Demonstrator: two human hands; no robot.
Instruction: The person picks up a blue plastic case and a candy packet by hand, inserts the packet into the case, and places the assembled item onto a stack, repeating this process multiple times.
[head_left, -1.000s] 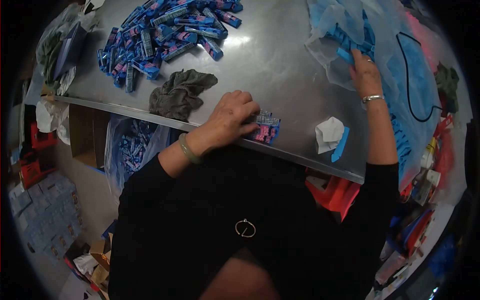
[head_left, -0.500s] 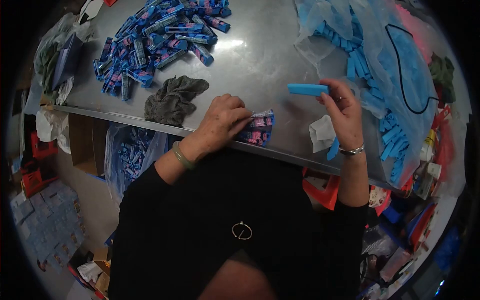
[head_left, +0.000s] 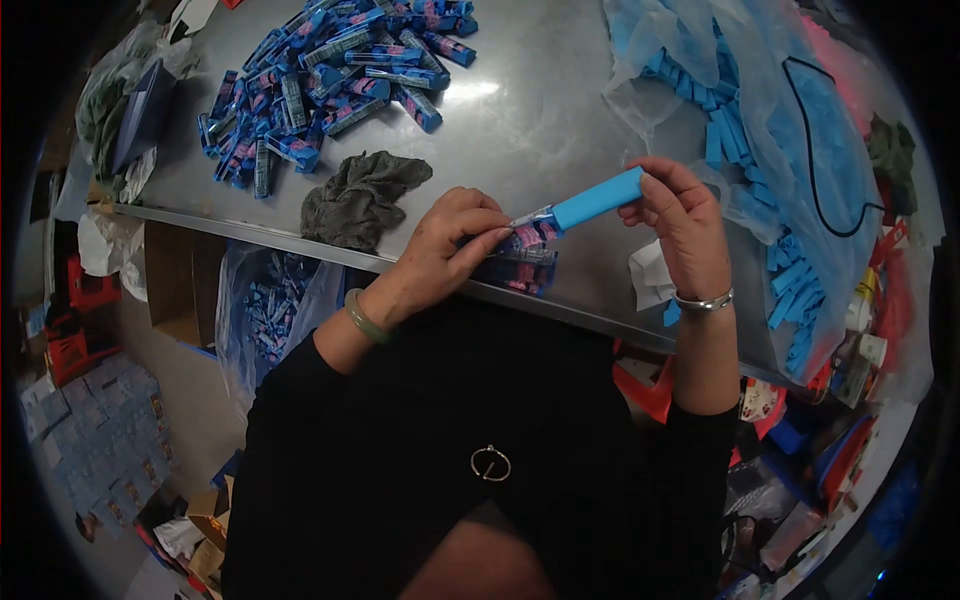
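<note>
My right hand (head_left: 685,225) pinches the far end of a light blue bar (head_left: 600,198). The bar's other end meets the opening of a printed blue and pink wrapper (head_left: 538,229). My left hand (head_left: 450,245) holds that wrapper between thumb and fingers. More printed wrappers (head_left: 525,272) lie flat just below it, near the table edge. A crumpled white paper (head_left: 652,275) rests under my right hand.
A heap of filled blue packets (head_left: 330,75) covers the upper left of the metal table (head_left: 530,110). A dark grey cloth (head_left: 360,200) lies left of my hands. Blue bars (head_left: 735,135) spill from clear plastic (head_left: 810,150) at right. Below hangs a bag of packets (head_left: 278,310).
My right hand has tilted the blue bar and brought it down-left to the wrapper. My left hand has lifted one wrapper off the others. The whole view has shifted slightly.
</note>
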